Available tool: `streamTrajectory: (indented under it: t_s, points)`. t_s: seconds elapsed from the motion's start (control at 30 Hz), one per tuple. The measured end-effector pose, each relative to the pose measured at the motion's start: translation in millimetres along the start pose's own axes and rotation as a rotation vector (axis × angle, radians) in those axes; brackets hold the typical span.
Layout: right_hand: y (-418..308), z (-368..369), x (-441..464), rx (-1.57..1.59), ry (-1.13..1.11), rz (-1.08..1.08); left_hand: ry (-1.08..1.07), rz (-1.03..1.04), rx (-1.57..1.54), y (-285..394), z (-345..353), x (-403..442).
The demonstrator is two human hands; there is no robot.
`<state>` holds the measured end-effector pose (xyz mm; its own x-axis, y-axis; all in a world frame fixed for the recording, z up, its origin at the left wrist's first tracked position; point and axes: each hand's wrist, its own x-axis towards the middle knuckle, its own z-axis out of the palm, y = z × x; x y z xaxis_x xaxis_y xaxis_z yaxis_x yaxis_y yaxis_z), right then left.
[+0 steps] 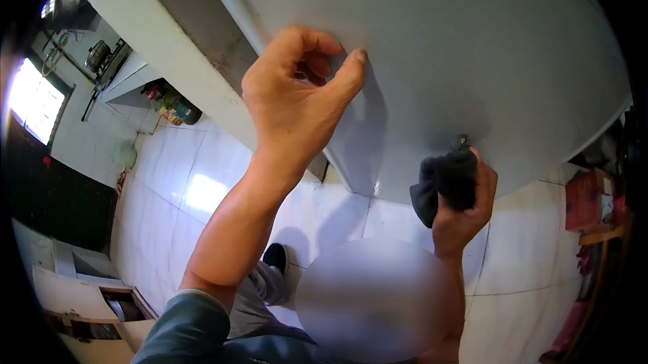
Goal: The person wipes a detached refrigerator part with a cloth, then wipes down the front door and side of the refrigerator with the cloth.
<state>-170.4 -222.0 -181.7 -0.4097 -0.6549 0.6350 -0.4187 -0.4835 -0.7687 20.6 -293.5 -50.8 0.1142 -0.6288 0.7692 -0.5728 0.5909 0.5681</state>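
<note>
A large grey panel (418, 40) fills the upper middle and right of the view. In front of it, my left hand (304, 87) is raised with its fingers curled and the thumb apart, holding nothing. My right hand (472, 209), lower and to the right, grips a dark cloth (449, 182) bunched near the panel's lower part. A small yellow-green mark or object (463, 140) shows just above the cloth; what it is, I cannot tell.
Left of the panel runs a pale wall edge (162, 46). Bottles (179, 107) stand under a counter with a stove. White floor tiles (155, 195) lie below. A red box (588, 200) is at the right, an open cabinet (88, 303) at the lower left.
</note>
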Motion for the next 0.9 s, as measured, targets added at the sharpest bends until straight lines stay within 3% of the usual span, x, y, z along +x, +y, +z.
streamTrajectory:
  t_s: [0.2, 0.27, 0.33, 0.4, 0.5, 0.6, 0.67, 0.8, 0.9]
  points:
    - [-12, -11, 8, -0.106, 0.115, -0.126, -0.031, -0.032, -0.120, -6, -11, -8]
    - [-18, -16, 15, -0.156, 0.206, -0.080, -0.027, -0.060, -0.193, -13, -23, -21]
    - [-26, -11, 28, -0.213, 0.362, -0.042, -0.057, -0.253, -0.275, -27, -38, -39]
    - [-44, 2, 46, -0.127, 0.490, 0.059, -0.113, -0.300, -0.316, -45, -52, -56]
    - [-70, 42, 67, -0.069, 0.496, 0.113, -0.257, -0.434, -0.362, -71, -73, -81]
    - [-94, 96, 71, -0.376, 0.421, -0.533, -0.360, -0.605, -0.449, -100, -94, -102]
    - [-118, 126, 78, -0.427, 0.300, -0.687, -0.393, -0.670, -0.545, -112, -100, -102]
    - [-156, 144, 96, -0.320, 0.209, -0.683, -0.390, -0.800, -0.759, -118, -109, -98]
    - [-142, 155, 73, -0.561, 0.103, -0.713, -0.365, -0.821, -0.685, -121, -110, -96]
